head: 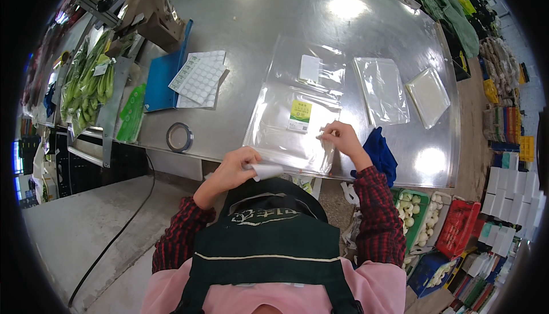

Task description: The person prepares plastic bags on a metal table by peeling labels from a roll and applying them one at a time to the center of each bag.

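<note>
My left hand (233,169) holds a curled white paper sheet (266,171) at the table's front edge, just above my dark apron. Flat on the steel table lies a stack of clear plastic bags (270,138). A green and yellow printed label (300,116) shows on the upper bag. Farther up, a small stack of white cards (310,69) rests on the clear film. My right hand (341,138) is over the right side of the bags, thumb and fingertips close together. Whether something thin is pinched there is not clear.
A tape roll (179,137), sheets of round stickers (199,78) and a blue folder (161,82) lie left. Bagged green vegetables (92,82) stand beyond. To the right are more clear bags (381,91), a packet (428,97), a blue cloth (381,155) and crates (458,227).
</note>
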Demonstrator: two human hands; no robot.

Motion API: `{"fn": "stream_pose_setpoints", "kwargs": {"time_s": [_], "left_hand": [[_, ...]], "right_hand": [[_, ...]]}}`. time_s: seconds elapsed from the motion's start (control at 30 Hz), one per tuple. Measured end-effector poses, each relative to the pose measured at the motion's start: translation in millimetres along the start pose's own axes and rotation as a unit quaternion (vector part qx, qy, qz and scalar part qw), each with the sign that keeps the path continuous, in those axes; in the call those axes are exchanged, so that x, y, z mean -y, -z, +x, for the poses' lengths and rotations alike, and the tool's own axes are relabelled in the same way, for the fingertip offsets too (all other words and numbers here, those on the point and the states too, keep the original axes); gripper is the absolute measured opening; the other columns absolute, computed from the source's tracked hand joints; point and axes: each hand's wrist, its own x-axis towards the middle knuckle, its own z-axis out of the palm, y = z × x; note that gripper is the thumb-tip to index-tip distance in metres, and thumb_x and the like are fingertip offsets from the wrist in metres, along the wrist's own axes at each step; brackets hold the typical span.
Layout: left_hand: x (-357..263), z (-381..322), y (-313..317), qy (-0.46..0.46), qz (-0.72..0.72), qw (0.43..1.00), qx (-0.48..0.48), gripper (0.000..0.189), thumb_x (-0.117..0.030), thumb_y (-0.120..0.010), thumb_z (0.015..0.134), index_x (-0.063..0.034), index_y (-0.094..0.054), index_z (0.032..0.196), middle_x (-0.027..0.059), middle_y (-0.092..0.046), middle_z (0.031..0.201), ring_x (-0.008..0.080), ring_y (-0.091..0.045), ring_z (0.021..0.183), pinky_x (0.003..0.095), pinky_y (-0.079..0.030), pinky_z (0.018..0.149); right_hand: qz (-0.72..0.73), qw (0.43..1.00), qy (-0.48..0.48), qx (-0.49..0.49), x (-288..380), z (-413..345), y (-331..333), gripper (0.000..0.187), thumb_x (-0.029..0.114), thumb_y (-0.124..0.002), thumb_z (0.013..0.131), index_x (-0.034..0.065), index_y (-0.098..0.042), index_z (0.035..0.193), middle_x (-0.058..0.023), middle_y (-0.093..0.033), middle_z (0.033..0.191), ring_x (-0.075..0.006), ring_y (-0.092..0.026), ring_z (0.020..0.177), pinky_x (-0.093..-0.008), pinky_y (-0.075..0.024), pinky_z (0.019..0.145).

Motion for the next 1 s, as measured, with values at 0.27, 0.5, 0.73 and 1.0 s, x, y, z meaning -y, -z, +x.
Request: {"fn": "stream_pose_setpoints", "kwargs": {"time_s": [0.27, 0.5, 0.73, 1.0], "left_hand": [[-19.3, 22.6, 1.4, 0.084, 0.023, 0.996, 0.008, 0.013, -0.006, -0.062, 0.075, 0.0033, -0.063, 0.084, 0.0127, -0.063, 0.072, 0.0184, -0.059, 0.068, 0.0314, -0.047, 0.067], [-26.6, 48.3, -10.6, 0.004, -0.08, 0.997, 0.011, 0.036, -0.005, -0.06, 0.077, 0.0014, -0.06, 0.113, 0.0145, -0.063, 0.077, 0.0167, -0.057, 0.067, 0.0306, -0.047, 0.066], [-0.6, 6.8, -11.1, 0.058, -0.052, 0.996, 0.038, 0.041, -0.005, -0.06, 0.082, -0.0019, -0.061, 0.123, 0.0028, -0.064, 0.078, 0.0057, -0.052, 0.075, 0.0229, -0.044, 0.067], [16.4, -17.9, -3.9, 0.198, -0.028, 0.979, 0.034, 0.013, -0.008, -0.066, 0.075, 0.0022, -0.064, 0.083, 0.0033, -0.058, 0.062, 0.0073, -0.054, 0.061, 0.0256, -0.044, 0.056]], "right_hand": [[0.216, 0.901, 0.074, -0.37, 52.6, 29.3, 39.6, 0.013, 0.006, -0.058, 0.09, 0.0009, -0.059, 0.101, -0.0078, -0.066, 0.088, -0.0121, -0.063, 0.073, -0.026, -0.0503, 0.062], [0.228, 0.971, -0.043, 0.05, 128.5, -43.9, -59.0, 0.013, 0.014, -0.074, 0.079, 0.0039, -0.069, 0.086, -0.0035, -0.065, 0.07, -0.0081, -0.059, 0.069, -0.0263, -0.0448, 0.064], [0.133, 0.983, 0.042, -0.122, 122.6, -6.0, -15.6, 0.008, 0.007, -0.068, 0.081, 0.0016, -0.072, 0.086, -0.0084, -0.069, 0.073, -0.0171, -0.061, 0.063, -0.0305, -0.0461, 0.062], [-0.234, 0.971, -0.028, -0.034, 58.2, 10.8, -27.0, 0.058, 0.025, -0.081, 0.067, 0.0064, -0.053, 0.114, -0.0144, -0.054, 0.108, -0.0294, -0.063, 0.086, -0.0407, -0.0532, 0.074]]}}
